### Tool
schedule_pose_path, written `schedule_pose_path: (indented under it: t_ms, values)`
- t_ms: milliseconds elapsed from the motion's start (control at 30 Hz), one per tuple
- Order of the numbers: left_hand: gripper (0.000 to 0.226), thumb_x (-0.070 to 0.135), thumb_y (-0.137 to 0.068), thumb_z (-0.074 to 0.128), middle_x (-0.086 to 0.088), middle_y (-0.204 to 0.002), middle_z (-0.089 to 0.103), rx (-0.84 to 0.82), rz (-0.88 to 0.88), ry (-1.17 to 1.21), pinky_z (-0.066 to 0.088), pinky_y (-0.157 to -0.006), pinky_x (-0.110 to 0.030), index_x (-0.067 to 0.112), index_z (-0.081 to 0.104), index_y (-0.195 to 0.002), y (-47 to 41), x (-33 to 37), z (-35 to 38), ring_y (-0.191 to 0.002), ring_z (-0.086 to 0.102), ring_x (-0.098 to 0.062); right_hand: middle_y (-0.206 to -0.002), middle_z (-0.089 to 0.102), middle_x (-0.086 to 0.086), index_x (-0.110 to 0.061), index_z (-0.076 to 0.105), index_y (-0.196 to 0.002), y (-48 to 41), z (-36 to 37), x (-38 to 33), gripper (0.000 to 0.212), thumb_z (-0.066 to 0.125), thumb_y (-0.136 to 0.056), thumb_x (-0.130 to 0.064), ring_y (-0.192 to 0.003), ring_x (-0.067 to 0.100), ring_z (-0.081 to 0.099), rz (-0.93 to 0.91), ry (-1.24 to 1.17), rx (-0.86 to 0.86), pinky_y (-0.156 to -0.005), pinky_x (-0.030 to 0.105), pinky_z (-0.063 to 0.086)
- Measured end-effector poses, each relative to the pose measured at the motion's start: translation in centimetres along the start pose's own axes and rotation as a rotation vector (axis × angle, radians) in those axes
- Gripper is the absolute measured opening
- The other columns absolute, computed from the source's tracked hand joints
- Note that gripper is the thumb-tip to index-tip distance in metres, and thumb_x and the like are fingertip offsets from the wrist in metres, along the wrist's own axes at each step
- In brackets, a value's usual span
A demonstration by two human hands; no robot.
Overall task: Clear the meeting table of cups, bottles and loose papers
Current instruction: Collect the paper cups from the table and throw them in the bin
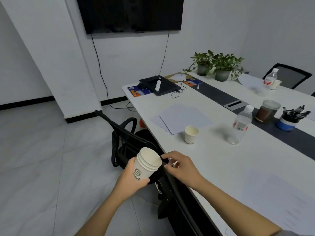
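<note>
My left hand (pixel 132 178) grips a stack of nested white paper cups (pixel 146 165), held off the near edge of the white meeting table (pixel 213 160). Just right of the stack's rim, my right hand (pixel 180 167) hovers with its fingers loosely curled and holds nothing. On the table stand one more paper cup (pixel 190 134) and a clear plastic bottle (pixel 241 125). Loose white papers (pixel 180 117) lie behind the cup. Another sheet (pixel 279 201) lies near my right forearm. At the far right are a second bottle (pixel 271 78), a cup (pixel 275 84) and a sheet (pixel 250 81).
A black chair (pixel 129 142) is tucked at the table's near edge. A laptop (pixel 160 85), notebooks, two potted plants (pixel 214 65), a jar of dark liquid (pixel 267 111) and a pen holder (pixel 289 119) stand on the table. A screen hangs on the wall.
</note>
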State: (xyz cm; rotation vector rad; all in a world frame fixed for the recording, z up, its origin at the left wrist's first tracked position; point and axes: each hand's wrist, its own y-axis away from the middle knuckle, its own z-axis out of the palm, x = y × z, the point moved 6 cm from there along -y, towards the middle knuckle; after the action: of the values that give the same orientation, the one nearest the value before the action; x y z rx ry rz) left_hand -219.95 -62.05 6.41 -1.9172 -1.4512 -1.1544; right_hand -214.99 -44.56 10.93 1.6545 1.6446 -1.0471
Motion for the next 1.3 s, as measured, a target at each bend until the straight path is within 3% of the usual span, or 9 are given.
schedule_pose_path:
  t_ms: [200,533,667,767,933,1033,1100,1167,1300]
  values:
    - [0.076,0.012,-0.07,0.074,0.004,-0.112,0.052,-0.022,-0.002,-0.014,0.041,-0.073,-0.019,0.019,0.034,-0.134,-5.4,-2.0,-2.7,-0.101,0.053,-0.013,-0.106,0.058,-0.006,-0.014,0.065,-0.107,-6.1,-1.2,3.8,0.022,0.059,-0.086,-0.009,-0.073,0.002,0.052,0.193,0.115,0.179,-0.065,0.004,0.038]
    - [0.073,0.016,-0.071,0.073,0.009,-0.105,0.052,-0.129,0.086,-0.026,0.046,-0.077,-0.023,0.021,0.032,-0.132,-16.2,-3.1,-9.2,-0.096,0.054,-0.01,-0.131,0.054,0.01,-0.008,0.051,-0.129,-13.8,-2.6,10.1,0.04,0.05,-0.09,-0.011,-0.106,0.028,0.059,0.556,0.342,0.394,-0.08,0.027,0.042]
    - [0.076,0.016,-0.07,0.075,0.012,-0.105,0.051,-0.168,0.079,-0.017,0.045,-0.079,-0.023,0.021,0.032,-0.133,-18.7,-4.2,-9.5,-0.097,0.054,-0.009,-0.154,0.019,0.007,-0.008,0.037,-0.138,-14.6,-2.6,12.8,0.05,0.049,-0.091,-0.019,-0.12,0.032,0.048,0.649,0.539,0.256,-0.089,0.035,0.045]
    - [0.076,0.017,-0.07,0.075,0.014,-0.102,0.051,-0.175,0.05,-0.013,0.043,-0.072,-0.019,0.021,0.032,-0.133,-19.6,-5.0,-9.0,-0.092,0.053,-0.006,-0.156,0.012,0.007,-0.008,0.028,-0.141,-15.1,-2.8,14.1,0.056,0.049,-0.091,-0.021,-0.126,0.032,0.042,0.7,0.587,0.139,-0.093,0.035,0.043]
    - [0.073,0.017,-0.071,0.074,0.015,-0.097,0.051,-0.182,0.026,-0.022,0.04,-0.062,-0.013,0.022,0.033,-0.131,-21.0,-5.0,-8.4,-0.085,0.052,-0.002,-0.15,0.028,0.014,-0.005,0.02,-0.145,-16.4,-3.8,16.2,0.061,0.048,-0.093,-0.018,-0.132,0.031,0.039,0.804,0.49,0.114,-0.101,0.033,0.037]
    - [0.072,0.017,-0.072,0.073,0.016,-0.098,0.052,-0.191,0.03,-0.023,0.039,-0.063,-0.013,0.022,0.033,-0.132,-21.5,-4.5,-8.2,-0.085,0.052,-0.001,-0.135,0.049,0.017,-0.003,0.044,-0.133,-16.1,-4.3,16.8,0.044,0.048,-0.091,-0.014,-0.121,0.033,0.049,0.84,0.52,0.196,-0.092,0.031,0.042]
    - [0.073,0.017,-0.072,0.073,0.017,-0.099,0.051,-0.2,0.033,-0.026,0.04,-0.064,-0.013,0.023,0.032,-0.132,-22.3,-4.3,-7.8,-0.086,0.052,-0.001,-0.117,0.058,0.019,-0.002,0.062,-0.108,-16.1,-4.8,16.6,0.026,0.046,-0.089,-0.007,-0.109,0.035,0.055,0.82,0.538,0.312,-0.077,0.03,0.043]
    - [0.075,0.018,-0.071,0.074,0.015,-0.103,0.052,-0.212,0.05,-0.017,0.041,-0.067,-0.014,0.024,0.032,-0.133,-22.7,-3.9,-7.3,-0.089,0.053,-0.002,-0.091,0.058,0.016,-0.003,0.061,-0.076,-16.4,-5.1,15.0,0.02,0.044,-0.087,-0.004,-0.093,0.037,0.058,0.741,0.487,0.428,-0.06,0.027,0.035]
    - [0.078,0.018,-0.069,0.076,0.013,-0.107,0.052,-0.266,0.127,-0.024,0.044,-0.073,-0.016,0.024,0.032,-0.134,-23.6,-2.4,-6.0,-0.094,0.054,-0.004,-0.082,0.059,0.002,-0.006,0.065,-0.088,-17.8,-5.9,8.1,0.012,0.053,-0.088,-0.006,-0.072,0.012,0.054,0.461,0.147,0.614,-0.054,0.011,0.036]
